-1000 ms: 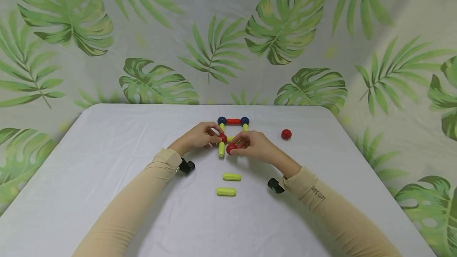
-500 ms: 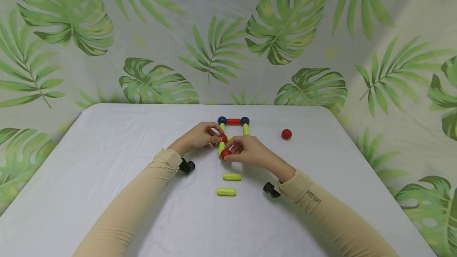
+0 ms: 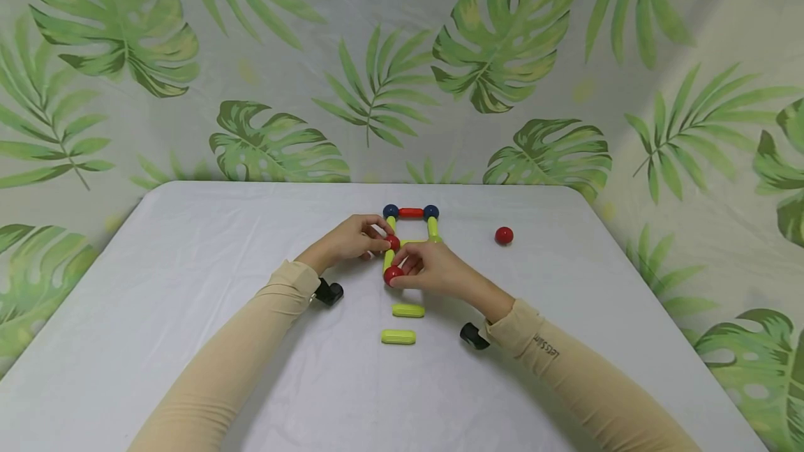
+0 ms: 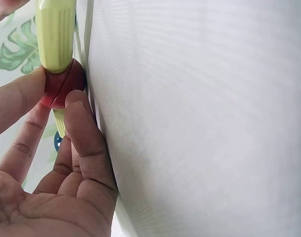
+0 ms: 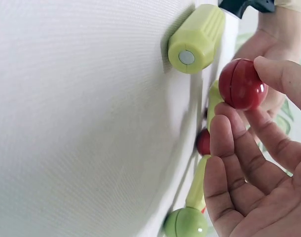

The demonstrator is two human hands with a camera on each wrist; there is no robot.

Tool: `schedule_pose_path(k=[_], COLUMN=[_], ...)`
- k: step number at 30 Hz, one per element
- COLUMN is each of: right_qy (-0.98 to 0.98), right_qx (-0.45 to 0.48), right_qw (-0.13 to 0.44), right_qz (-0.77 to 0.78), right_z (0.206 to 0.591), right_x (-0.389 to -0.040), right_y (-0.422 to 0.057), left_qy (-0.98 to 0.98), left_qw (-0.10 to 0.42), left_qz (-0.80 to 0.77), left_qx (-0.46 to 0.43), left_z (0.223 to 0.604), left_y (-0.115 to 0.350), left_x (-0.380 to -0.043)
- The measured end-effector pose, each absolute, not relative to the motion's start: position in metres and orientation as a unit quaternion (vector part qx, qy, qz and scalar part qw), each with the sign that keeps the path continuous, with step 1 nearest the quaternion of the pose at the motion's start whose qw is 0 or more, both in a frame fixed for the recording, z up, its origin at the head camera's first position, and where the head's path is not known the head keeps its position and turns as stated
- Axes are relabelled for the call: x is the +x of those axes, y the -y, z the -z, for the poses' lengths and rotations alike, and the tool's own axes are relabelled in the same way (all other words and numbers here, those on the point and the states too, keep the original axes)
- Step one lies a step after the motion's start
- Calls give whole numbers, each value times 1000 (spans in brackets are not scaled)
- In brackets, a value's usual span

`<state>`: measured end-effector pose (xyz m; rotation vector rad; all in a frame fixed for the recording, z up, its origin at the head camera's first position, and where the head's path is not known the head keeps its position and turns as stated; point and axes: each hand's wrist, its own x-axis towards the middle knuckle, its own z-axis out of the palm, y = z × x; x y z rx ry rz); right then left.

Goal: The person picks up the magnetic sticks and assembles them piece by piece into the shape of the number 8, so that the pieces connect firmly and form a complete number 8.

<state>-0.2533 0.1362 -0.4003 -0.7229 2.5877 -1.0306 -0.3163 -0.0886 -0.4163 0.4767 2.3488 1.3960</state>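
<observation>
My left hand (image 3: pixel 353 237) pinches a red ball (image 4: pixel 66 86) between thumb and fingers. That ball is a joint in a flat frame of magnetic rods and balls. From it a yellow-green rod (image 3: pixel 388 261) runs toward me. At this rod's near end, my right hand (image 3: pixel 438 269) holds a second red ball (image 5: pixel 243 84) by thumb and fingertips. The frame's far side has two blue balls (image 3: pixel 391 212) linked by a red rod (image 3: pixel 411 213). Yellow-green rods form its sides and crossbar, and a green ball (image 5: pixel 186 222) sits at the right joint, partly behind my right hand in the head view.
Two loose yellow-green rods (image 3: pixel 408 310) lie on the white table (image 3: pixel 301 382) nearer me; one shows a silvery end disc in the right wrist view. A loose red ball (image 3: pixel 504 236) rests to the right. Behind the table hangs a leaf-patterned cloth (image 3: pixel 402 75).
The right hand has brought its red ball left and nearer to me, to the near end of the yellow-green rod. My left hand stays on its ball.
</observation>
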Motion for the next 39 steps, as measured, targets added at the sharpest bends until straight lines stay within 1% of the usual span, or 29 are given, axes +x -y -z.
schedule_pose_path(k=[14,23,39], right_qy=[-901,-903,-904], right_qx=[-251,-255,-270], right_qw=[127,137,134], right_qz=[330,318,303], right_z=[402,400,404], right_x=[-251,-247,-249], right_y=[-132,-124,-118], left_qy=[-830,-828,-830], left_qw=[184,186,184], left_qz=[-497,-499,-497], left_qx=[173,178,174], left_z=[417,417,420], left_y=[89,90,91], left_x=[-316,-316,-320])
